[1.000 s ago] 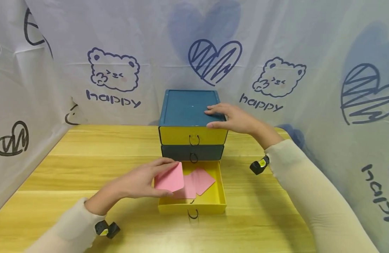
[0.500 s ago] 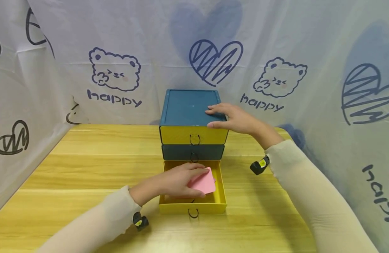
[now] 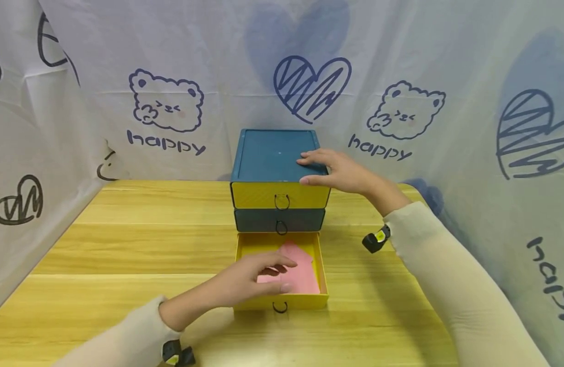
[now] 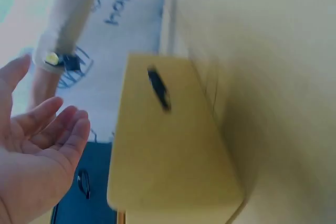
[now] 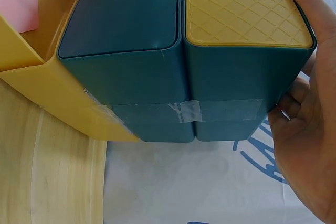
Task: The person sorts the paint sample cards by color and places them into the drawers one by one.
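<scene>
A blue storage cabinet point(image 3: 273, 155) stands on the table, its bottom yellow drawer point(image 3: 256, 302) pulled out towards me. Pink cards point(image 3: 305, 275) lie overlapping inside that drawer. My left hand point(image 3: 245, 280) hovers over the drawer's left front part with fingers loosely bent and nothing held, hiding some of the cards. In the left wrist view its empty palm shows beside the drawer's front. My right hand point(image 3: 341, 172) rests on the cabinet's top near the right edge, thumb at the front edge. The right wrist view shows its fingertips touching the top.
Above the open drawer are a closed blue drawer point(image 3: 259, 220) and a closed yellow drawer point(image 3: 252, 195), each with a dark loop handle. The wooden table point(image 3: 139, 244) spreads around the cabinet. A printed white curtain point(image 3: 236, 61) hangs close behind.
My left hand moved right over the drawer with a pink card, let it go onto the others, then drew back left and towards me. The right hand stays put.
</scene>
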`<state>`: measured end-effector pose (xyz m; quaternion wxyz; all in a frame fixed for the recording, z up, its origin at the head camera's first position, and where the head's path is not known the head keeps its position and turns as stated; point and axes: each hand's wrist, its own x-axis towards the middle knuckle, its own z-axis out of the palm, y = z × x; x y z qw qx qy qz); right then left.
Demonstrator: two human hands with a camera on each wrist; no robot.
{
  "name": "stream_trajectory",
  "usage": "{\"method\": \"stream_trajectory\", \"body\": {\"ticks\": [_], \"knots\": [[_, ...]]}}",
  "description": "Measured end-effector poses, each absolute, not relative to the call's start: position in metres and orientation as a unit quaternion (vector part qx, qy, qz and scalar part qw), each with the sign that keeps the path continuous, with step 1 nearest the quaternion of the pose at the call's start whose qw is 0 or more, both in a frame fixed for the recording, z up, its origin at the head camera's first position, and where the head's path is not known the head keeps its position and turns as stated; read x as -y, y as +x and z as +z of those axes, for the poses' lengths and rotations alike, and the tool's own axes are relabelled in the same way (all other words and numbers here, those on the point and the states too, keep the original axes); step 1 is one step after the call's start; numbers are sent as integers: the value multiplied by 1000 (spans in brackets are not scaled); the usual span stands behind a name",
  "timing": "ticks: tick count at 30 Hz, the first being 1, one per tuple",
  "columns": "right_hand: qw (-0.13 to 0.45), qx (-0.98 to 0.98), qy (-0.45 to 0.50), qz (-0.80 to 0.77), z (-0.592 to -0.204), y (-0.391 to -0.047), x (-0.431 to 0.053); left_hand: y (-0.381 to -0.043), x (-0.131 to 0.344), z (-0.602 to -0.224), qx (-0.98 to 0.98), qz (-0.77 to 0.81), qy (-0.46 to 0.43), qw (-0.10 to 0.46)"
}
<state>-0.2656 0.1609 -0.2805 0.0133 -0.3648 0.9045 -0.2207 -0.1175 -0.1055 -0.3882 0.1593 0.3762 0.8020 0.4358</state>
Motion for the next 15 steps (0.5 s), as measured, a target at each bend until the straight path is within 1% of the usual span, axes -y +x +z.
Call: {"method": "stream_trajectory", "body": {"ticks": [2, 5, 8, 10, 15], "knots": [[14, -904, -365, -221, -280, -265, -160, -107, 109, -389, -766, 501, 348, 204], [17, -904, -366, -219, -280, -266, -159, -92, 112, -394, -676, 608, 289, 299], [18, -905, -365, -219, -280, -266, -159, -79, 111, -405, -573, 689, 234, 377], [18, -905, -364, -217, -280, -267, -160, -71, 109, -414, -522, 722, 198, 409], [19, -904, -366, -219, -280, -267, -160, -56, 102, -438, -463, 750, 113, 459]]}}
